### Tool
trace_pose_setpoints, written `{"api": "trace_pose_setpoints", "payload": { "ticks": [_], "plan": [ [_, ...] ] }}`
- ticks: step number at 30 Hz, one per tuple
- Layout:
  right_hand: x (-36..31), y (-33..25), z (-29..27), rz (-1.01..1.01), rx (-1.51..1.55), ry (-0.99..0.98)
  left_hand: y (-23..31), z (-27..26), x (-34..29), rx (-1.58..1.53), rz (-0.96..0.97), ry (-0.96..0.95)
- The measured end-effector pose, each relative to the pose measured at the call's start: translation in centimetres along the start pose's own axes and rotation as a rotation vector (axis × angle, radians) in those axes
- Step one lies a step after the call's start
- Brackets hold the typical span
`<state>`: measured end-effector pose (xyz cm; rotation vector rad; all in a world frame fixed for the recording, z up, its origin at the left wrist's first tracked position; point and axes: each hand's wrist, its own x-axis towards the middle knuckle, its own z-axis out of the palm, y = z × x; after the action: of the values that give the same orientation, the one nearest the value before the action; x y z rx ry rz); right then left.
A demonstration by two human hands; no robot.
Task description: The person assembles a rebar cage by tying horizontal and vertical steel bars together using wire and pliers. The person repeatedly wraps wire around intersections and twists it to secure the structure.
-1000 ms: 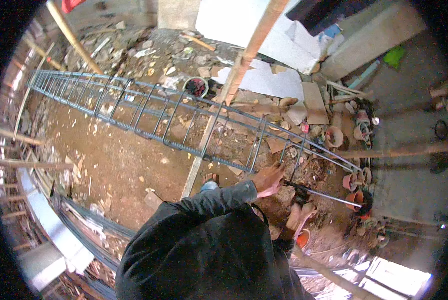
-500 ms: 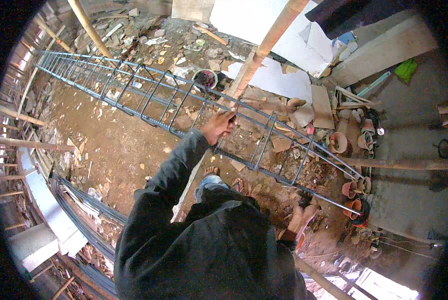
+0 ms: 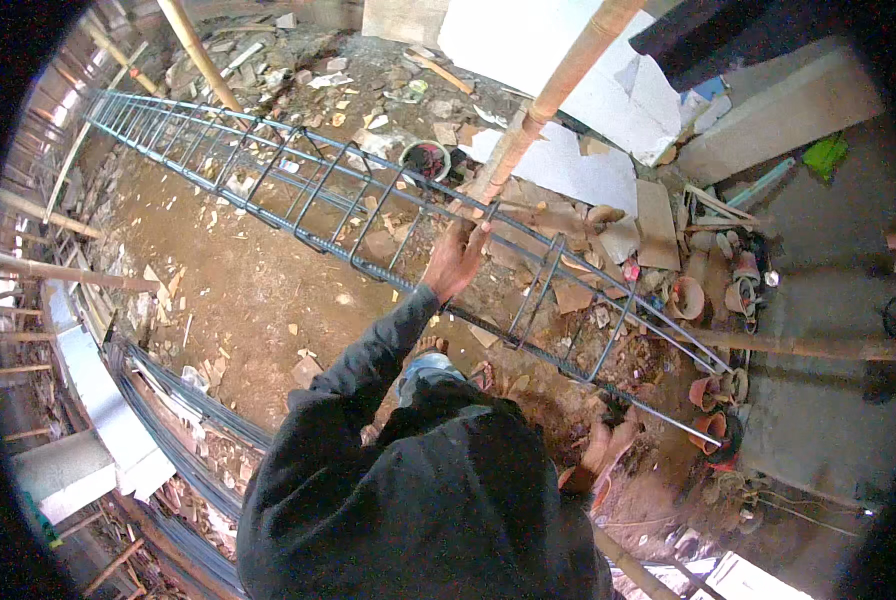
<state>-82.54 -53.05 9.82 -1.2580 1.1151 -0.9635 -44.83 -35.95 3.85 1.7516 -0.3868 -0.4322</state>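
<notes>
- The rebar cage (image 3: 368,215), a long lattice of steel bars and square stirrups, lies slanted across the dirt floor (image 3: 258,300), from the far-left corner down toward the clay pots (image 3: 713,400) at the right edge.
- We judge it heavy, stiff across a short span but springy along its length; the ribbed bars should grip well yet be rough on bare skin.
- Our left hand (image 3: 455,260) reaches up to the cage's middle, fingers curled around a bar near a stirrup joint, a sound place to hold.
- Our right hand (image 3: 608,445) sits low by the near end; we cannot tell whether it grips anything.
- A bamboo pole (image 3: 558,85) stands just behind the cage, with white boards (image 3: 578,165) and rubble beyond.
</notes>
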Motion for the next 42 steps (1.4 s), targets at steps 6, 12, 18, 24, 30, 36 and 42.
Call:
{"api": "trace_pose_setpoints", "payload": {
  "ticks": [6,12,18,24,30,36,42],
  "plan": [
    [-0.4,0.1,-1.4,0.11,-0.081,-0.056,-0.8,-10.4,1.8,0.839,0.194,0.699],
    [-1.7,-1.1,-1.0,0.159,-0.036,0.029,-4.7,-9.7,1.6,0.531,0.159,0.357],
    [-0.6,-1.2,-0.8,0.061,-0.319,-0.092,-4.9,-8.6,1.7,0.538,0.048,0.309],
    [-2.2,-2.0,-0.3,-0.368,-0.656,-0.255,-1.6,-10.7,0.4,0.631,0.079,0.557],
    [-1.3,-1.6,1.0,0.13,0.075,0.196,3.0,-15.9,0.3,0.62,0.404,0.782],
    [0.6,0.2,-0.5,0.401,0.47,0.321,4.0,-2.0,-3.2,0.201,0.352,0.225],
    [1.6,2.8,-2.4,0.397,0.543,0.078,5.0,7.1,-4.6,0.465,0.172,-0.335]
  ]
}}
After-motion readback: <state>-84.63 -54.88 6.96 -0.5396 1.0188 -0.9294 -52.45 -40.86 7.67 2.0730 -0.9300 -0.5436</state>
